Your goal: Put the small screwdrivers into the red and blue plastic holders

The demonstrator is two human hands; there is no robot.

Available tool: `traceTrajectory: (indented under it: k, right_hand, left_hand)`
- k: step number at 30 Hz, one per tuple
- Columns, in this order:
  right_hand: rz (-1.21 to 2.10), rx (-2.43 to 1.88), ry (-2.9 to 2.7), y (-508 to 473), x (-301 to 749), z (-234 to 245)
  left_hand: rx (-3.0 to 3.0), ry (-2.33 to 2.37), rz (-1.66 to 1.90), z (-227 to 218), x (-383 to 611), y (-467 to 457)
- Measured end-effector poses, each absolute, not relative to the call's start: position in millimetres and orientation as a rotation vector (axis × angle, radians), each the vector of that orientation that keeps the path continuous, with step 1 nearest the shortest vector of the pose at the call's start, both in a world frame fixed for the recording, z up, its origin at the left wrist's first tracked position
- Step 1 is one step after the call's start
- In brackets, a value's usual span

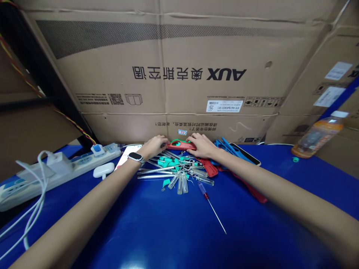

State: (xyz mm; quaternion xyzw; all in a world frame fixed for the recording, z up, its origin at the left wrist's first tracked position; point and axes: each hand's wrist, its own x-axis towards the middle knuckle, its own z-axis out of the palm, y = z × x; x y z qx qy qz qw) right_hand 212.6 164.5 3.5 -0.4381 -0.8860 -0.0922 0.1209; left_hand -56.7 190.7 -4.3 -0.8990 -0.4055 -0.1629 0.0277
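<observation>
At the back of the blue table, my two hands hold a red plastic lighter casing [181,145] lying crosswise, with a strip of green along its far edge. The fingers of my left hand [153,146] close at its left end. My right hand [202,145] grips the other end, fingers bent over it. In front lies a pile of lighter parts: metal tubes [157,170], green plastic pieces [166,161] and clear fuel tanks [180,184]. Another red casing [209,168] lies below my right hand. Nearer me is a screwdriver [212,206], its tip towards me.
Cardboard [185,48] walls the table's back. Blue casings [228,149] and a phone [246,154] lie right, beyond my forearm, near an orange drink bottle [318,136]. At left are a power strip [84,161] with cables, a white earbud case [103,170] and a lit phone [126,155].
</observation>
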Motion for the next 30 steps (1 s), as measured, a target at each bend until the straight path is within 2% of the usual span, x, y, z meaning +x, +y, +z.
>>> traceTrajectory:
  k: [20,26,30]
  right_hand:
    - [-0.143,-1.352,-2.36,141,222,7]
    - [-0.071,-1.51,-2.203,111,237,18]
    - [-0.177,-1.626,-2.19,74,236,15]
  left_hand:
    - [-2.698,-1.283,-0.501,8,-50,163]
    - [-2.752,-1.163,-0.559,17,-32,141]
    - [-2.856,-1.01,-0.589,18,-10,123]
